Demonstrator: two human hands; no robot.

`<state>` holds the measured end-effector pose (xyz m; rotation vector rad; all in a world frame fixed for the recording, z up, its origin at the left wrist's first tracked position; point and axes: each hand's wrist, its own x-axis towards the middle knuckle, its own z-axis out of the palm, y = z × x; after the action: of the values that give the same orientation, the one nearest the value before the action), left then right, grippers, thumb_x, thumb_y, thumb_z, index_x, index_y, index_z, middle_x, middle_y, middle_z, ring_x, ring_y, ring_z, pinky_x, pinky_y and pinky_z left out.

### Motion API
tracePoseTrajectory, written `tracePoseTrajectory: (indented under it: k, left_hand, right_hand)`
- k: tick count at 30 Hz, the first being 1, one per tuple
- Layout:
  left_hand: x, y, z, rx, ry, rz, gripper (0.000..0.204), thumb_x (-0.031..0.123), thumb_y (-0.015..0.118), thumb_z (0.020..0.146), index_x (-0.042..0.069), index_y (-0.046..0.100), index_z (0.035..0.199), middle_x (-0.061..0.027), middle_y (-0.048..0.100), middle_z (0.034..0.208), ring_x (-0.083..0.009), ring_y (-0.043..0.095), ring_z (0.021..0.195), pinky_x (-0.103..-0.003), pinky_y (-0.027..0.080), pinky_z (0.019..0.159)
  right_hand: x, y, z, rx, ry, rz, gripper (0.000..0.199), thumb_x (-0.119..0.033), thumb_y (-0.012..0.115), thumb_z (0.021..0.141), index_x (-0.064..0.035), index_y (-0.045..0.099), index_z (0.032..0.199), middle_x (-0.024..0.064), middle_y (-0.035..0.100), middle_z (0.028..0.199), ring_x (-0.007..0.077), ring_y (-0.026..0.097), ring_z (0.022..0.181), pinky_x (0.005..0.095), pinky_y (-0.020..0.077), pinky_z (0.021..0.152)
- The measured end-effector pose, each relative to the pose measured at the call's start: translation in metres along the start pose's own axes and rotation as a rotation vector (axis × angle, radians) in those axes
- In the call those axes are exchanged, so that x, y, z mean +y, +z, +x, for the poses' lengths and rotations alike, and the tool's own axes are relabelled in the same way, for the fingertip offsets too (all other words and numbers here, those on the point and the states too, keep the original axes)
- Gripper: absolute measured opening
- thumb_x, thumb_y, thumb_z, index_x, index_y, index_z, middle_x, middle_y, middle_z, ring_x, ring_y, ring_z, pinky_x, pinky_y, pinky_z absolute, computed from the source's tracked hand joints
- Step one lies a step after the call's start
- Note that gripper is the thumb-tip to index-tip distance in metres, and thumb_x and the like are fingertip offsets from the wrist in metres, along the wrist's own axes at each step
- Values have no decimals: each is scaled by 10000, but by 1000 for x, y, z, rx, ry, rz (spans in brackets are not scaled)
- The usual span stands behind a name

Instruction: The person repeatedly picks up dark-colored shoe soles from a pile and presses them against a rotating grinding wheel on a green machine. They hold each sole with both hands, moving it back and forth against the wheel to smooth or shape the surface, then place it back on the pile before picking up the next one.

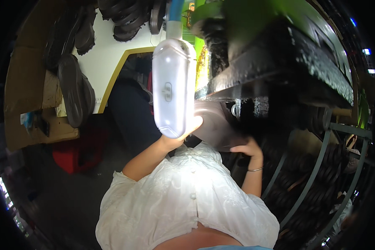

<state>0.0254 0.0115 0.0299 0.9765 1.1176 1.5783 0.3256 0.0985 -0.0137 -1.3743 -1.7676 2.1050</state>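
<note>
Between my two hands is a grey-brown shoe sole (216,127), blurred by motion, held just under the dark metal edge of a green machine (275,62). My left hand (191,129) grips its left side; the thumb lies on the sole, and the lamp hides most of the fingers. At the sole's lower right edge, my right hand (250,148) is closed on it with the thumb toward me; its other fingers are partly hidden. A bright white lamp (173,89) on a blue-topped arm hangs in front of the left hand.
On the left, a white table (108,37) with a yellow edge bears several dark soles (73,89). Beside it stands an opened cardboard box (23,91). A red stool (77,154) is on the floor below. Right of me, a metal rack (321,166) holds many dark pieces.
</note>
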Motion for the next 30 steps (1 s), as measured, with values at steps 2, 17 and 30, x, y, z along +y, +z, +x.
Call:
tracePoseTrajectory:
  k: [2,17,30]
  left_hand:
    - [-3,-1,-5,-7,-58,-41,238,73,644,764,7,570,981,-40,587,870,-106,546,759,-240,448,655]
    - [27,-30,-24,207,-65,-204,337,112,623,784,-68,510,1046,-85,603,939,-117,569,828,-252,445,748]
    - [29,-86,-69,325,-115,-171,425,173,624,749,-66,506,1081,-106,574,1020,-174,545,947,-295,395,863]
  right_hand:
    - [-19,-23,-14,215,-294,276,303,-16,694,473,26,636,767,69,629,783,168,584,716,261,447,676]
    - [-81,10,17,408,-834,939,499,-184,530,698,55,466,1131,163,531,1093,281,512,1027,376,393,908]
    - [-114,77,50,136,-623,1124,499,-133,529,621,21,448,1088,144,537,1007,239,522,944,332,407,858]
